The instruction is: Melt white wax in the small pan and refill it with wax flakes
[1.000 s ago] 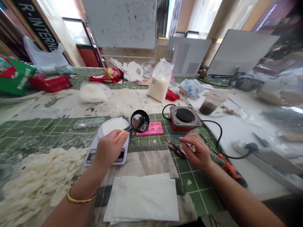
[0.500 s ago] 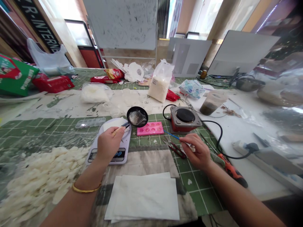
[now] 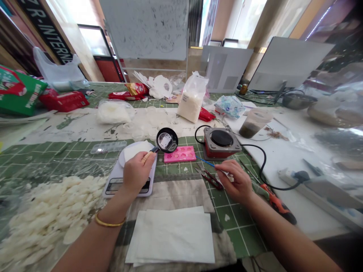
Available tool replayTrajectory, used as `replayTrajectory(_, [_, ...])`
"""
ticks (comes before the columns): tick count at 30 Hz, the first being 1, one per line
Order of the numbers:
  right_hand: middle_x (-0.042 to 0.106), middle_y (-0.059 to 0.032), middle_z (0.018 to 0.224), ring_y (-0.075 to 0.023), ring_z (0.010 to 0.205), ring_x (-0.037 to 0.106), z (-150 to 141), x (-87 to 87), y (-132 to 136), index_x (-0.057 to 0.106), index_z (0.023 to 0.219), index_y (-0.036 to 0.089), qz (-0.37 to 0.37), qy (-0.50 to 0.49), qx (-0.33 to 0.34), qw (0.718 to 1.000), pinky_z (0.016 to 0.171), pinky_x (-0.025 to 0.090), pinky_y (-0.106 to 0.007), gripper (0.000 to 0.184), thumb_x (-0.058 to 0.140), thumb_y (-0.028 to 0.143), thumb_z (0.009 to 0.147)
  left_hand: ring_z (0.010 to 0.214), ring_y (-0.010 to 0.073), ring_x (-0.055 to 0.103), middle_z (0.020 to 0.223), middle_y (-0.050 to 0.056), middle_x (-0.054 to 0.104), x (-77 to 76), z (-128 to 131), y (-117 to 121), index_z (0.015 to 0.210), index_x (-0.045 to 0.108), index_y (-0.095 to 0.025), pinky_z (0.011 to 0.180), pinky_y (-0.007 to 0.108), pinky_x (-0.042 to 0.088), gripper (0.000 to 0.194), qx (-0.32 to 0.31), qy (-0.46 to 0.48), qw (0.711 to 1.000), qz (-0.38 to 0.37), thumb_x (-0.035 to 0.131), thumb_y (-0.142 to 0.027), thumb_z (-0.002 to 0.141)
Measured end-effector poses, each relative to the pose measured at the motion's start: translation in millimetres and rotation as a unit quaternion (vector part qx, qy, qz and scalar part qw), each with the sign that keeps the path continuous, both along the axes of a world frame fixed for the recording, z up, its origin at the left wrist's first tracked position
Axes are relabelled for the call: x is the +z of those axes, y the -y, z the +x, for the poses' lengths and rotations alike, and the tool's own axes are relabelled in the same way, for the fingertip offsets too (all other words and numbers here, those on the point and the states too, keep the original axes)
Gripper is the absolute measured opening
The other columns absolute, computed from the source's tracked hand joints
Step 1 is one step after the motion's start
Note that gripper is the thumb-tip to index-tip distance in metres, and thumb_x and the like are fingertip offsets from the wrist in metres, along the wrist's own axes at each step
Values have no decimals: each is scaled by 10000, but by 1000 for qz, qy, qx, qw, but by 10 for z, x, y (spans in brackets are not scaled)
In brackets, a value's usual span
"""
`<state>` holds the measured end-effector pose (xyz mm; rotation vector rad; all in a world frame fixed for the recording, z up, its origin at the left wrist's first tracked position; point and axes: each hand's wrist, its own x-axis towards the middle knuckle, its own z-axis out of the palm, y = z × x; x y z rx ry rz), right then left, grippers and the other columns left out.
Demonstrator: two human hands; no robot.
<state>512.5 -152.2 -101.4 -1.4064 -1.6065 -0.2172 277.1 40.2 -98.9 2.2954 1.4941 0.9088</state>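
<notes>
My left hand (image 3: 137, 172) is closed around the wooden handle of a small black pan (image 3: 167, 140). The pan is tilted over the left end of a pink mold (image 3: 181, 154) with several cavities; a shiny, pale layer shows inside it. Below my left hand is a white kitchen scale (image 3: 113, 187) with white paper (image 3: 136, 150) on its plate. My right hand (image 3: 234, 181) pinches a thin blue stick (image 3: 206, 161), whose tip reaches the mold's right edge. Thread snips (image 3: 212, 179) lie just left of my right hand.
A red hot plate (image 3: 222, 142) stands behind my right hand, its cable running right to a power strip (image 3: 292, 177). White flakes (image 3: 53, 211) are heaped at left. White sheets (image 3: 172, 238) lie in front on a grey cloth. An orange-handled tool (image 3: 279, 206) lies beside my right forearm.
My left hand has moved slightly right, and the pan has tipped further over the mold. My right hand and the blue stick have stayed in place.
</notes>
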Motion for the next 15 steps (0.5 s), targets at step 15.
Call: replayTrajectory(15, [632, -49, 816, -182, 770, 564, 11, -7, 4, 611, 1010, 216, -4, 3, -3, 1000, 704, 483, -370, 309, 558, 78, 740, 576, 152, 558, 591, 8, 616, 148, -56, 38, 802, 656, -183, 528, 225, 386, 360, 18, 38, 998, -54, 494, -501, 753])
